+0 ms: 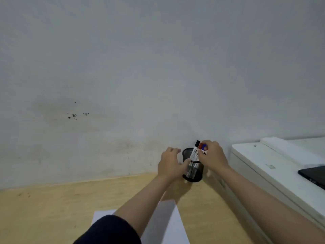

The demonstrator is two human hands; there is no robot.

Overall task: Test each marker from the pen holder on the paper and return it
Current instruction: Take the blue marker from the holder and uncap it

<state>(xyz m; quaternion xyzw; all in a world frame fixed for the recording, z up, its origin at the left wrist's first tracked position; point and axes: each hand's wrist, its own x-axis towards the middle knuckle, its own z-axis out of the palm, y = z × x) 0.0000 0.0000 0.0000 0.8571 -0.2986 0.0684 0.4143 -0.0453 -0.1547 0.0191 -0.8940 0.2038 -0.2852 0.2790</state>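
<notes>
A pale grey wall fills the far view above a light wooden desk. At the right stands a white box-shaped machine with a black flat device on top. A white sheet of paper lies near, under the forearms, and what shows of it carries no marks, so by that evidence testing has hardly begun or is at its start.

The black mesh cylindrical pen holder sits far on the desk, just left of the machine. The left hand wraps its left side, steadying it. The right hand pinches the tops of the markers; exactly which 1 it grips cannot be told. The white-barrelled marker with a black cap stands in the holder, long axis near upright, cap up and leaning slightly right. Red and blue caps show beside it.
</notes>
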